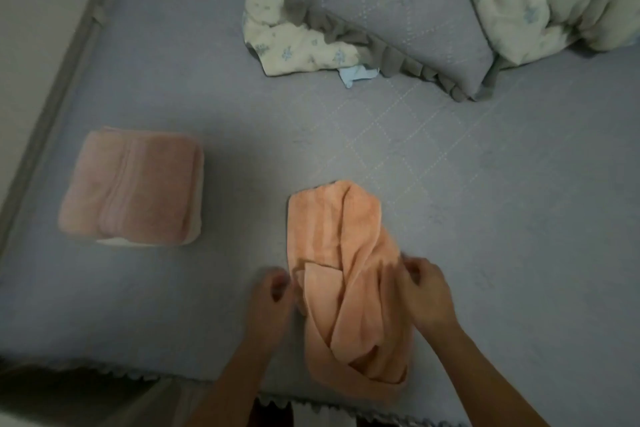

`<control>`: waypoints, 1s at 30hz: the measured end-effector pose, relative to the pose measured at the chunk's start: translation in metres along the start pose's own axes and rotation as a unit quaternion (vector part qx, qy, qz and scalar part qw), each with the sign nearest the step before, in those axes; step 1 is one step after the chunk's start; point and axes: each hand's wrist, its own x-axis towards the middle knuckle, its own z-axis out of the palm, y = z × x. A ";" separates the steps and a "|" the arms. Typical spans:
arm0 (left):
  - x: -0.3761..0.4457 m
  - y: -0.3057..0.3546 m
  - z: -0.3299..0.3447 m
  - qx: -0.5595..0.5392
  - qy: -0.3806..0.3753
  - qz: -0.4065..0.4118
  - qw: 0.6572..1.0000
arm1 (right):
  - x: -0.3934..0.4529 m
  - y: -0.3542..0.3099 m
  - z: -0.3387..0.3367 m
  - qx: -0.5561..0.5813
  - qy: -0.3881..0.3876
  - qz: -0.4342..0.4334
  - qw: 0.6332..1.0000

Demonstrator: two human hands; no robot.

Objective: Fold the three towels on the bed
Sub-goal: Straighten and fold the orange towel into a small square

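Orange terry towel lies bunched and twisted near the front edge of the grey-blue quilted bed, a folded pink towel stack well apart on its left. Left hand and right hand sit at its sides; blur hides each grip. Untwisting and spreading it flat first should give square folds.

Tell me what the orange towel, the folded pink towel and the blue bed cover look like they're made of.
Orange towel: soft, plush, matte cloth, probably terry or microfibre, going by its fuzzy surface and limp, rounded folds.
Folded pink towel: thicker looped cotton terry by the look, with a flat woven band across its matte pile.
Blue bed cover: quilted woven fabric, matte, shown by its pale stitched diamond lines.
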 end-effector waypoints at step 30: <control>0.189 0.226 -0.100 0.263 0.234 0.119 0.928 | 0.083 -0.122 0.030 0.184 -0.048 0.048 0.981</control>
